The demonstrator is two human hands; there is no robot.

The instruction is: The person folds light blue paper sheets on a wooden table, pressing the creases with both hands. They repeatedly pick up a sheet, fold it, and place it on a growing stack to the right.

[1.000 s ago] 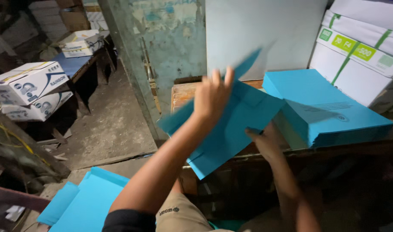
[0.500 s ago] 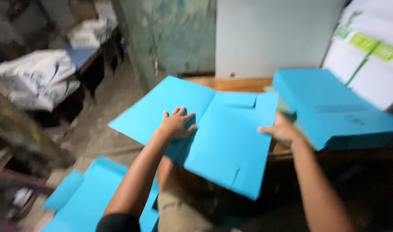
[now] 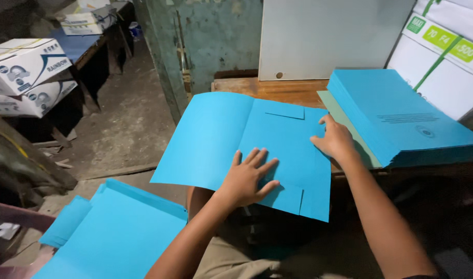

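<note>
An opened blue paper folder (image 3: 216, 134) lies spread over the edge of a wooden table (image 3: 278, 89), its left half hanging past the table. My left hand (image 3: 247, 178) presses flat on the folder's lower middle, fingers spread. My right hand (image 3: 336, 138) rests on the folder's right edge, fingers apart, next to a thick stack of blue folders (image 3: 402, 119) on the table. Neither hand grips anything.
A second pile of blue folders (image 3: 112, 232) lies low at the left by my knee. White cartons (image 3: 443, 57) stand at the right, more cartons (image 3: 24, 64) on a bench at the left. A pale board (image 3: 329, 36) leans against the green wall.
The folder, waved in the air a second ago, has been opened and laid flat on the table edge. Both hands now rest on top of it.
</note>
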